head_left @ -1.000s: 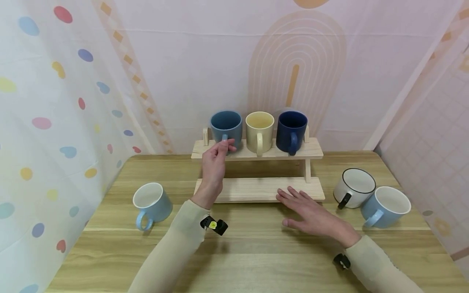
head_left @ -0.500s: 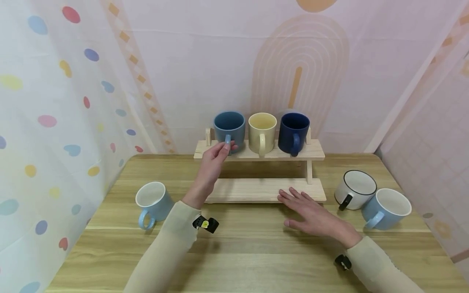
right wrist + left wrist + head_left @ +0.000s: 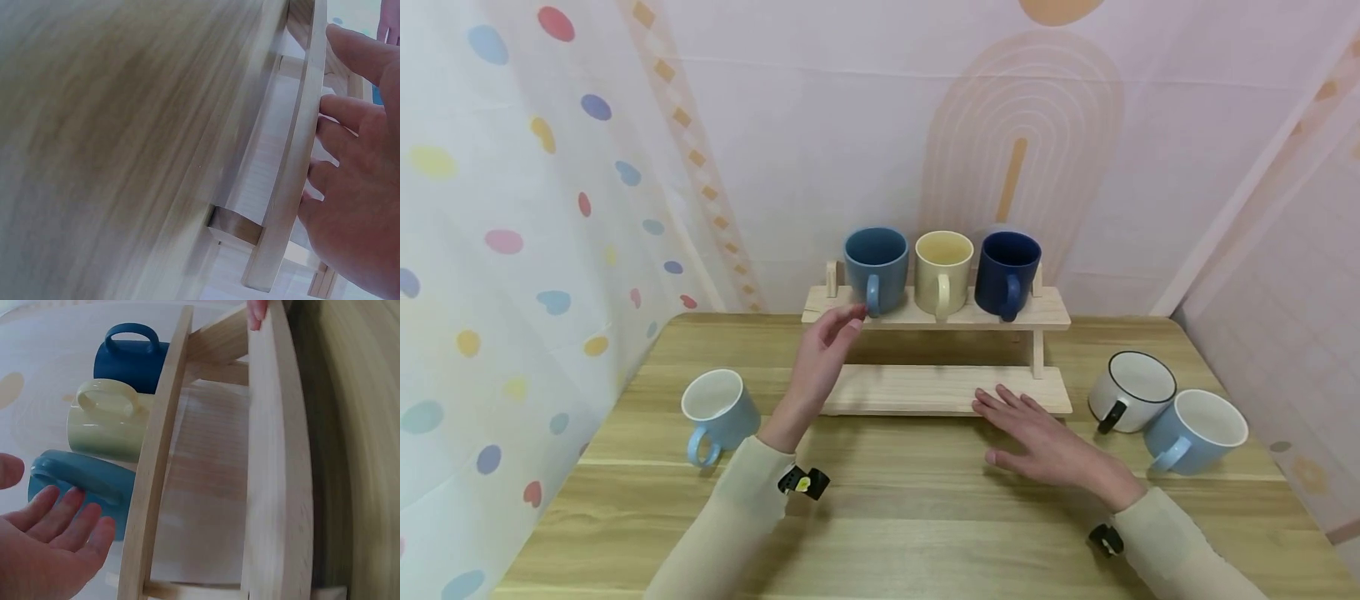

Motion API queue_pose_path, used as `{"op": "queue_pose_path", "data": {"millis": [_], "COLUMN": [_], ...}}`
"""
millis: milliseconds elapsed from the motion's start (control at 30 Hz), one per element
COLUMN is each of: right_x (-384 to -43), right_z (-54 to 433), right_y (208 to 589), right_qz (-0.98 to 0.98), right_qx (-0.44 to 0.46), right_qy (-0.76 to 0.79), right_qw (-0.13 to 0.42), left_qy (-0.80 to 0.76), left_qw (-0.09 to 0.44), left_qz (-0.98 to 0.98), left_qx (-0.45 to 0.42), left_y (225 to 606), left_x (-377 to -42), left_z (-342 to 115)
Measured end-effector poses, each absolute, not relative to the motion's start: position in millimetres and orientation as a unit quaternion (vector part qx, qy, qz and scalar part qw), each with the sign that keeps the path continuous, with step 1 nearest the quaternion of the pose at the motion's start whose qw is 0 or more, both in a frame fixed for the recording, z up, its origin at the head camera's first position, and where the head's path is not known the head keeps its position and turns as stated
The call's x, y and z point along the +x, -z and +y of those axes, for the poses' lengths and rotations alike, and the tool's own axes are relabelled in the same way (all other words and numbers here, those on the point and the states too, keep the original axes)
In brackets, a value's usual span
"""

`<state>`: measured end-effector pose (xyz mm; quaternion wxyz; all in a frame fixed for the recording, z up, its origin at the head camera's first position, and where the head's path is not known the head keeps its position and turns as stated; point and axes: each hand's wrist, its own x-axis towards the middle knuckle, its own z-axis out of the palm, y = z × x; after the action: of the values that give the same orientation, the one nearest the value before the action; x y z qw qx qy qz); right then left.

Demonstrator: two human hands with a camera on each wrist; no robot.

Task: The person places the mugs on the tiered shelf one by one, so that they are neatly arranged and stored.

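Note:
On the upper tier of a two-tier wooden rack (image 3: pixel 940 390) stand a teal-blue mug (image 3: pixel 883 279), a pale yellow mug (image 3: pixel 943 267) and a dark navy mug (image 3: pixel 1006 271), all upright with handles facing me. My left hand (image 3: pixel 823 354) is just in front of the teal-blue mug's handle, its thumb apart from the fingers and nothing held; in the left wrist view the fingers (image 3: pixel 59 515) lie close to that handle, and I cannot tell whether they touch it. With fingers spread, my right hand (image 3: pixel 1037 437) rests on the lower tier's front edge at the right.
At the left of the wooden table (image 3: pixel 917 550) stands a light blue mug (image 3: pixel 730 417) with a white inside. On the right, a white mug (image 3: pixel 1138 387) with a black rim and handle stands beside another light blue mug (image 3: pixel 1198 433). A patterned curtain (image 3: pixel 820 150) hangs behind.
My left hand has let go of the teal-blue mug's handle and drawn back down and left. The mug stays on the upper tier. My right hand keeps its place.

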<state>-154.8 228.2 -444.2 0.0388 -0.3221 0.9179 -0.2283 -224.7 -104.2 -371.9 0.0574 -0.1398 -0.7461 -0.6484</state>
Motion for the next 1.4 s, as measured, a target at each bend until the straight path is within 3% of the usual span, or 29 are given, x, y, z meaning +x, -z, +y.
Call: {"op": "queue_pose_path", "data": {"millis": [367,600,1100,1400], "right_x": [-154.1,-154.2,-154.5,-154.7], "right_z": [228.2,228.0,228.3,228.8], "right_y": [443.9,443.9,442.8,443.3], "right_qz": [0.918,0.918,0.92,0.919], "right_qx": [-0.327,-0.323,-0.325,-0.323], "right_qy": [0.223,0.227,0.219,0.222], "right_qw": [0.03,0.034,0.029,0.037], "left_qy": [0.537,0.44,0.307,0.266], "left_qw": [0.063,0.083,0.281,0.306], "left_qz": [-0.812,-0.872,-0.877,-0.89], "left_qx": [-0.219,-0.199,-0.241,-0.206], "left_y": [381.9,387.7,407.5,419.8], "left_x": [-201.1,-184.0,-166.9,-156.9], "left_z": [-130.2,-155.6,-213.6,-251.2]}}
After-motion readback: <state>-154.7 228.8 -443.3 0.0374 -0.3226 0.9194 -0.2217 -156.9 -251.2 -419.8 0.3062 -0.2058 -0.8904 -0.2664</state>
